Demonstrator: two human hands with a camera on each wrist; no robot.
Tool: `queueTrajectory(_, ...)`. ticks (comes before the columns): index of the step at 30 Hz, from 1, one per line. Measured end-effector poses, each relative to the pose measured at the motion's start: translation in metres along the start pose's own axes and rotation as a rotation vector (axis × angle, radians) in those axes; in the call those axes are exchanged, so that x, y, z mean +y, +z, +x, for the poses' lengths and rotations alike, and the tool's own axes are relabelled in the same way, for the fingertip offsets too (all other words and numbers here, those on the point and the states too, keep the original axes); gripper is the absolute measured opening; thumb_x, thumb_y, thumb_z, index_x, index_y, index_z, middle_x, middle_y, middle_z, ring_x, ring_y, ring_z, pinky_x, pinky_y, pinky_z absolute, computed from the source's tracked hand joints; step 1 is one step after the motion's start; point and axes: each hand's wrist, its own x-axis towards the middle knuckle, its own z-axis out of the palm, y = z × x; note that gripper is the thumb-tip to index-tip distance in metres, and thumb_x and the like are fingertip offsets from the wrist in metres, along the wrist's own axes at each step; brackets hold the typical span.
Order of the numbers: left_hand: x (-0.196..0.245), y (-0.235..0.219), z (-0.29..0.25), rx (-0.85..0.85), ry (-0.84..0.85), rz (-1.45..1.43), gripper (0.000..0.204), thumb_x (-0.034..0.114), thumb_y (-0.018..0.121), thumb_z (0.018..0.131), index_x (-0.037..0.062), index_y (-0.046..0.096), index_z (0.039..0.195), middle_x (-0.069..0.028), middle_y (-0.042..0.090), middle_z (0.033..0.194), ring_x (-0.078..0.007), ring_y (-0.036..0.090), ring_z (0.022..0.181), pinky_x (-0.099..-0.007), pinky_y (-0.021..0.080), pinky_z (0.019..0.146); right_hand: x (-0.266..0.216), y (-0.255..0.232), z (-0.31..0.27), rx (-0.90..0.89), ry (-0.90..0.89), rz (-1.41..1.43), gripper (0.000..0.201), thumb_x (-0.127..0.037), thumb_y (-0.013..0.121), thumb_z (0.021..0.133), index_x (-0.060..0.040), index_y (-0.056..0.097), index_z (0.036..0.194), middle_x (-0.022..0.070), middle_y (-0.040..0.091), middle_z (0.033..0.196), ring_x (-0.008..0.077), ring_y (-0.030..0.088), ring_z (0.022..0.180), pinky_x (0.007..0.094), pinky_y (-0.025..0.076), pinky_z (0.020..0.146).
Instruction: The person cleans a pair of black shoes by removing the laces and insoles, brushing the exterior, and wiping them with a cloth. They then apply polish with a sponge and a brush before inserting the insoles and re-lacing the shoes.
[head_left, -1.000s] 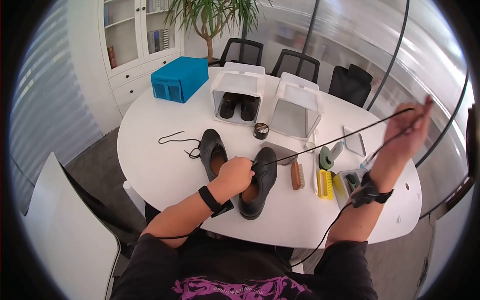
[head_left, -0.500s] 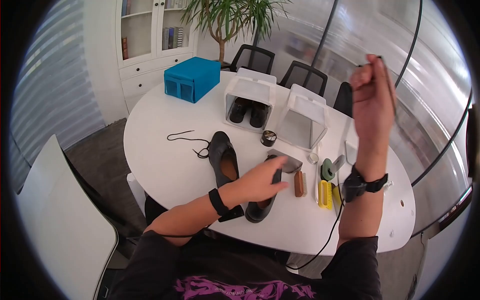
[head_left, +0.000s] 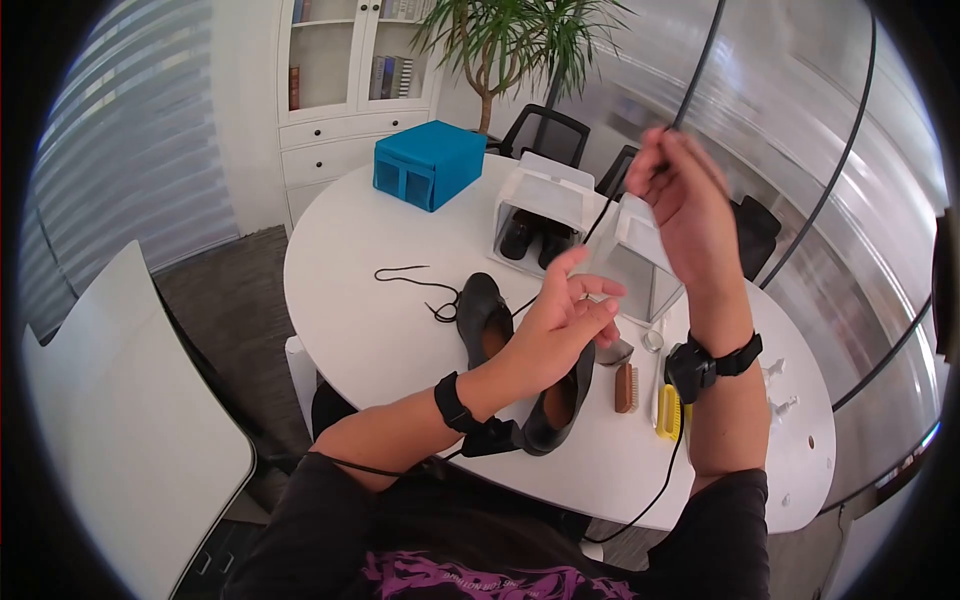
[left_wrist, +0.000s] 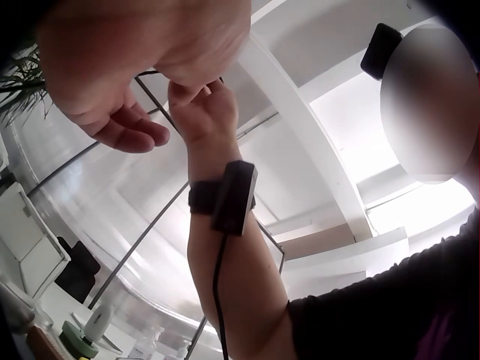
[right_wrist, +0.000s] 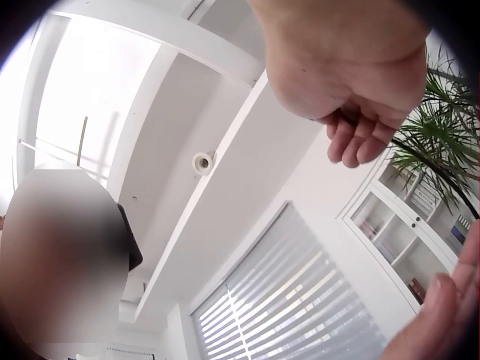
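Observation:
My right hand (head_left: 690, 210) is raised high over the table, its fingers curled round a black shoelace (head_left: 600, 218). From there the lace runs taut down past my left hand (head_left: 555, 335), whose fingers are loosely spread over the right-hand black shoe (head_left: 565, 405); this hand hides much of that shoe. The other black shoe (head_left: 479, 308) lies beside it, toe pointing away. The right wrist view has the lace (right_wrist: 442, 166) coming out of the curled fingers (right_wrist: 352, 146), with part of my left hand (right_wrist: 439, 322) at its lower edge.
Another black lace (head_left: 405, 272) trails on the white table (head_left: 350, 310) at left. Farther back stand a blue box (head_left: 430, 165), a white box (head_left: 540, 195) with dark shoes inside, and another white box. A wooden brush (head_left: 626, 388) and a yellow brush (head_left: 669, 412) lie to the right.
My left hand has let go of the right-hand shoe and moved up, its fingers spreading. My right hand has swung from the far right inward and up, still holding the lace. The head view has turned right.

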Motion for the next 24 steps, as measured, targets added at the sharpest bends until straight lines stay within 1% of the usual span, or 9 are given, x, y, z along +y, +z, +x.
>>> queueTrajectory(4, 0.012, -0.011, 0.002, 0.129, 0.152, -0.001, 0.072, 0.012, 0.063, 0.12, 0.0096, 0.02, 0.178, -0.014, 0.067, 0.138, -0.0128, 0.069, 0.093, -0.0313, 0.06, 0.084, 0.021, 0.02, -0.026, -0.191, 0.415, -0.021, 0.027, -0.022, 0.056, 0.124, -0.0003, 0.071, 0.125, 0.0069, 0.077, 0.093, 0.0171, 0.074, 0.076, 0.0312, 0.058, 0.071)
queueTrajectory(6, 0.014, -0.03, 0.009, 0.039, 0.069, 0.055, 0.052, 0.015, 0.065, 0.12, 0.006, 0.044, 0.166, -0.0105, 0.071, 0.127, -0.0097, 0.066, 0.09, -0.0284, 0.058, 0.081, 0.025, 0.029, -0.035, -0.191, 0.46, 0.022, 0.028, -0.024, 0.057, 0.124, -0.0007, 0.072, 0.125, 0.0064, 0.077, 0.092, 0.0168, 0.074, 0.075, 0.0308, 0.057, 0.069)
queueTrajectory(7, 0.015, -0.039, 0.008, 0.056, -0.011, 0.161, 0.022, 0.02, 0.063, 0.122, 0.0038, 0.066, 0.136, -0.0063, 0.073, 0.11, -0.0089, 0.064, 0.084, -0.0276, 0.054, 0.075, 0.026, 0.032, -0.037, -0.18, 0.505, 0.063, 0.028, -0.025, 0.057, 0.124, -0.0011, 0.072, 0.124, 0.0059, 0.077, 0.092, 0.0164, 0.074, 0.075, 0.0304, 0.056, 0.067)
queueTrajectory(11, 0.043, -0.068, -0.001, 0.099, -0.061, 0.283, 0.036, 0.034, 0.054, 0.126, 0.0055, 0.07, 0.112, -0.0004, 0.067, 0.083, -0.0087, 0.059, 0.068, -0.0251, 0.049, 0.063, 0.017, 0.021, -0.036, -0.082, 0.394, 0.102, 0.029, -0.028, 0.059, 0.123, -0.0025, 0.072, 0.122, 0.0043, 0.076, 0.092, 0.0168, 0.072, 0.075, 0.0312, 0.057, 0.069)
queueTrajectory(14, 0.066, -0.114, -0.001, 0.188, -0.083, 0.168, 0.034, 0.035, 0.055, 0.126, 0.0088, 0.066, 0.107, 0.0016, 0.061, 0.079, -0.0088, 0.055, 0.064, -0.025, 0.044, 0.059, 0.024, -0.012, -0.033, 0.002, 0.326, 0.281, 0.027, -0.027, 0.06, 0.123, -0.0032, 0.073, 0.12, 0.0035, 0.074, 0.091, 0.0166, 0.07, 0.078, 0.0313, 0.058, 0.073)
queueTrajectory(16, 0.075, -0.15, 0.005, 0.27, -0.06, 0.137, 0.03, 0.034, 0.059, 0.124, 0.0103, 0.067, 0.108, 0.0038, 0.058, 0.079, -0.0078, 0.052, 0.064, -0.025, 0.042, 0.058, 0.026, -0.021, -0.035, 0.064, 0.305, 0.317, 0.026, -0.025, 0.06, 0.123, -0.0039, 0.074, 0.119, 0.0028, 0.073, 0.089, 0.0166, 0.069, 0.08, 0.0311, 0.059, 0.075)
queueTrajectory(18, 0.078, -0.197, 0.018, 0.587, -0.114, -0.226, 0.026, 0.033, 0.063, 0.122, 0.0116, 0.067, 0.109, 0.006, 0.055, 0.079, -0.0068, 0.049, 0.065, -0.0245, 0.04, 0.058, 0.037, -0.034, -0.038, 0.211, 0.309, 0.293, 0.026, -0.026, 0.06, 0.123, -0.0038, 0.074, 0.118, 0.0031, 0.073, 0.089, 0.0173, 0.07, 0.081, 0.0312, 0.06, 0.077)
queueTrajectory(22, 0.072, -0.265, 0.035, 0.712, -0.062, -0.341, 0.023, 0.033, 0.066, 0.121, 0.0116, 0.067, 0.111, 0.0067, 0.053, 0.081, -0.0062, 0.047, 0.067, -0.0231, 0.039, 0.058, 0.058, -0.031, -0.06, 0.191, 0.33, 0.24, 0.024, -0.024, 0.059, 0.123, -0.0031, 0.071, 0.121, 0.0063, 0.076, 0.098, 0.0196, 0.077, 0.092, 0.0316, 0.064, 0.089)
queueTrajectory(24, 0.061, -0.289, 0.042, 0.742, -0.17, -0.327, 0.023, 0.032, 0.065, 0.121, 0.0111, 0.067, 0.112, 0.0072, 0.053, 0.08, -0.0064, 0.047, 0.066, -0.0224, 0.038, 0.057, 0.061, -0.017, -0.075, 0.183, 0.329, 0.217, 0.021, -0.021, 0.059, 0.123, -0.0032, 0.07, 0.122, 0.0073, 0.077, 0.101, 0.0206, 0.079, 0.097, 0.0332, 0.065, 0.092)
